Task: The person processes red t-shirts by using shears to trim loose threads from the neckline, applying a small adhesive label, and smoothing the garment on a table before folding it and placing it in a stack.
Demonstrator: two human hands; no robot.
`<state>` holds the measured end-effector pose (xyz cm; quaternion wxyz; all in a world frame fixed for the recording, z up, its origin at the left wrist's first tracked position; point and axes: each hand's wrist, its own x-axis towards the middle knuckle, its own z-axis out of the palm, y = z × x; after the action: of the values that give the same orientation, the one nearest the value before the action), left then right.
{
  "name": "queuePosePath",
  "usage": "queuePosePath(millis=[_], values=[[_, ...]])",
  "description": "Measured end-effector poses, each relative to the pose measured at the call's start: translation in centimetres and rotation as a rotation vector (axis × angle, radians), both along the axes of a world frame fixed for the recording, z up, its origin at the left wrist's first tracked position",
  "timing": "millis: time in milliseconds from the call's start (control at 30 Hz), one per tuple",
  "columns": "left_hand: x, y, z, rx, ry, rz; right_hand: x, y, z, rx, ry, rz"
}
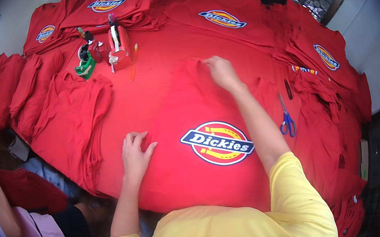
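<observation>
A red sleeveless shirt (pixel 183 177) with a printed oval logo lies spread on the red-covered table in front of me. At its far end my right hand (pixel 223 72) has its fingers closed on the fabric near the neck and shoulder edge. My left hand (pixel 137 155) is by the shirt's left side, thumb and fingers apart, with nothing in it. Whether its fingertips touch the cloth is hard to tell. To the right of my right forearm lie blue-handled scissors (pixel 287 122).
A green tape dispenser (pixel 85 65) and a red tape dispenser (pixel 119 48) stand at the far left, beside an orange toothbrush-like stick (pixel 134 62). Piles of red shirts (pixel 234 14) line the far and right edges. At lower left another person (pixel 31 225) handles red cloth.
</observation>
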<state>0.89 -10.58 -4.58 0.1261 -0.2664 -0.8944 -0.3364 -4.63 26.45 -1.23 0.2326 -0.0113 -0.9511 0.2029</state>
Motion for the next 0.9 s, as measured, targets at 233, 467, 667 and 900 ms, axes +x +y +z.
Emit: queuePosePath(millis=[233, 467, 667, 900], values=[[1.3, 0.8, -0.5, -0.107, 0.083, 0.034, -8.0, -6.0, -2.9, -0.144, -0.057, 0.028], [6.5, 4.5, 2.8, -0.020, 0.068, -0.370, 6.8, 5.7, 0.4, -1.057, 0.136, -0.025], [10.8, 6.7, 2.5, -0.168, -0.126, -0.742, 21.3, 3.2, -2.6, -0.340, 0.140, -0.275], [5.3, 6.1, -3.2, 0.121, -0.659, -0.484, 25.1, -16.7, -6.3, -0.654, -0.209, 0.042]])
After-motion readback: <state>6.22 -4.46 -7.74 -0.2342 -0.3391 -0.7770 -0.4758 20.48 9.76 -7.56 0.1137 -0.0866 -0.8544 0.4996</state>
